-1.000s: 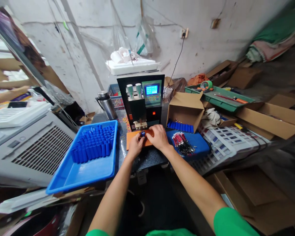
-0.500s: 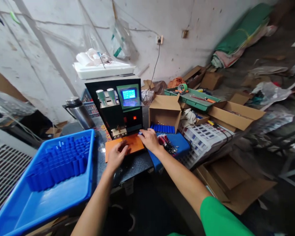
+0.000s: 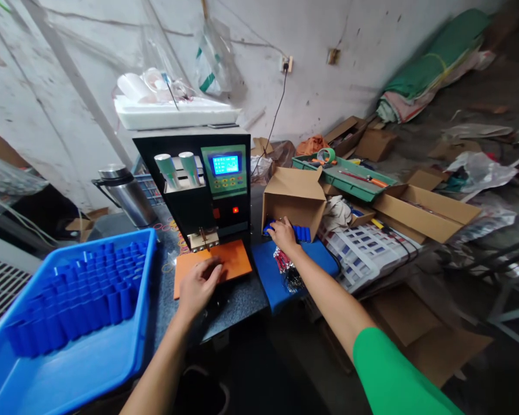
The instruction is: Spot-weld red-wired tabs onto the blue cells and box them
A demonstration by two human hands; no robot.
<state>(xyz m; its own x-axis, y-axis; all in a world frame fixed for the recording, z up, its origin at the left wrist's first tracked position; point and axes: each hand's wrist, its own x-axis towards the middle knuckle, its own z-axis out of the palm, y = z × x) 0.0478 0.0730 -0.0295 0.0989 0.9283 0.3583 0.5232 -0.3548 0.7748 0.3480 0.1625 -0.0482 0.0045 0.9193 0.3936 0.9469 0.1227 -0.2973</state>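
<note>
My left hand (image 3: 198,286) rests on the orange board (image 3: 236,259) in front of the black machine (image 3: 185,213), fingers loosely bent, thumb apart, with nothing visible in it. At the mouth of a cardboard box (image 3: 294,181), my right hand (image 3: 284,235) has its fingers closed at a blue cylindrical battery cell (image 3: 268,226); the fingers partly cover it. More blue cells (image 3: 301,233) stand in a row in that box. Below the right hand, a bundle of red and black wires (image 3: 289,271) lies on a blue cloth-like surface (image 3: 263,271).
At left, a blue tray (image 3: 69,380) holds many blue cylinders (image 3: 82,294). A steel jug (image 3: 125,193) stands behind it. Right of the box are a green tray (image 3: 350,180) with tools and a white plastic crate (image 3: 363,251). Open cartons (image 3: 415,323) lie on the floor.
My right hand has moved from the orange board's right edge to the cardboard box, carrying the blue cell. My left hand stays at the board. The view has shifted slightly.
</note>
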